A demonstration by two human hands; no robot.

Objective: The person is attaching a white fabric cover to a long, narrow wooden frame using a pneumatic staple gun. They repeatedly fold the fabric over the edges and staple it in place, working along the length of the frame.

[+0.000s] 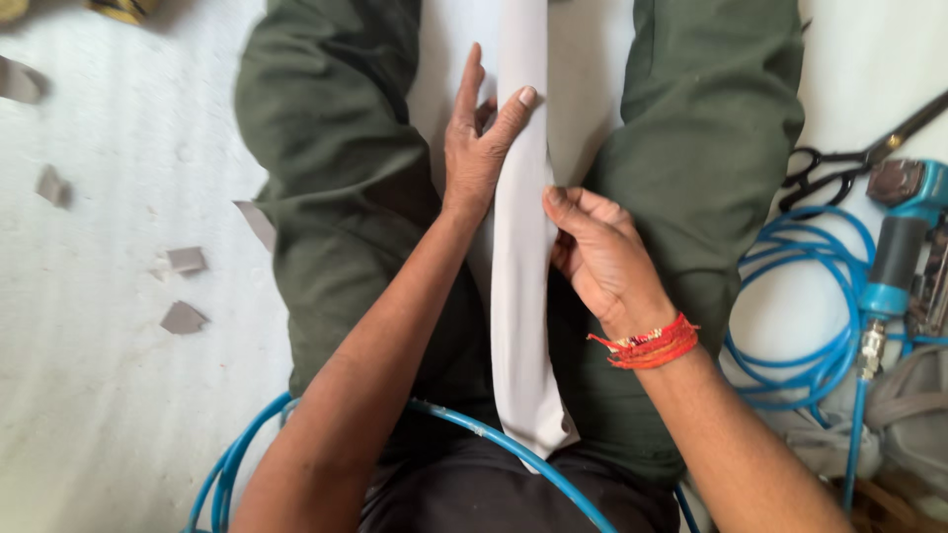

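A long white strip of fabric (523,266) lies lengthwise between the person's legs, which are clad in dark green trousers (336,188), and runs from the top edge of the view down to the lap. The left hand (479,138) rests flat along the strip's left edge, fingers stretched out and the thumb pressed onto the cloth, so it is open and pressing rather than gripping. The right hand (597,252) is curled at the strip's right edge, with the thumb tip touching the fabric; whether the fingers pinch it cannot be told. Its wrist carries a red thread bracelet (649,345). A blue air hose (513,449) crosses the lap just below the strip's lower end. To the right, on the white floor (99,395), lie coiled blue hose, a blue pneumatic tool (904,237) and black scissors (839,168). Small grey scraps (183,318) lie to the left.
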